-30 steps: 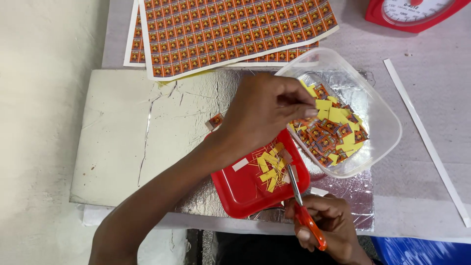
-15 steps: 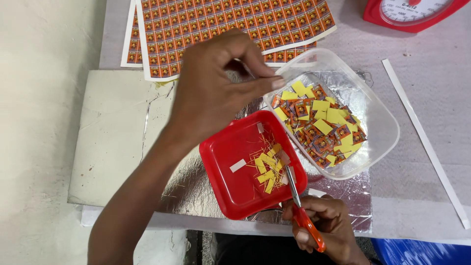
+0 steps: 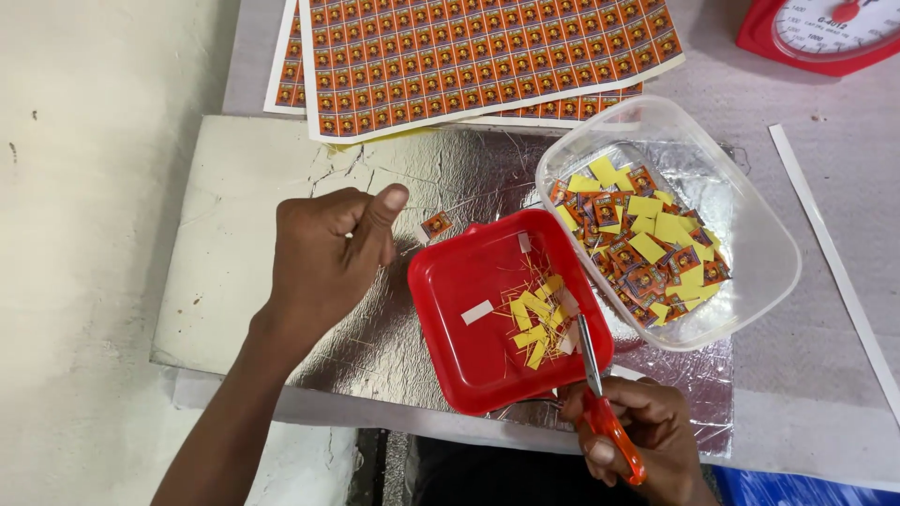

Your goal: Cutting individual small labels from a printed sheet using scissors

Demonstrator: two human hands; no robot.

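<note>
- Red tray (image 3: 469, 328), head view: it sits on the foil board (image 3: 244, 244) at your front edge. It holds a small heap of yellow offcuts (image 3: 536, 323) and one white strip.
- Tub (image 3: 750, 234): clear plastic, touching the tray's right side. It is partly filled with cut labels (image 3: 647, 244), some showing their orange face and some their yellow back.
- Progress, as a judgement: a fair batch is already cut and sorted. The uncut sheets (image 3: 469, 56) at the far edge of the board look whole, so most of the cutting is left.
- One stray label (image 3: 436, 224) lies on the foil, just beyond the tray's far left corner.
- Left hand (image 3: 328, 253): it is over the foil, left of the tray, curled into a loose fist with the thumb raised. You cannot tell whether anything small is pinched inside it. The stray label is the nearest thing to it.
- Right hand (image 3: 637, 431): its fingers are closed through the orange handles of the scissors (image 3: 600, 394). The blades look closed, with the tip lying over the tray's near right rim among the offcuts.
- Scale (image 3: 825, 33): red, at the far right corner, untouched.
</note>
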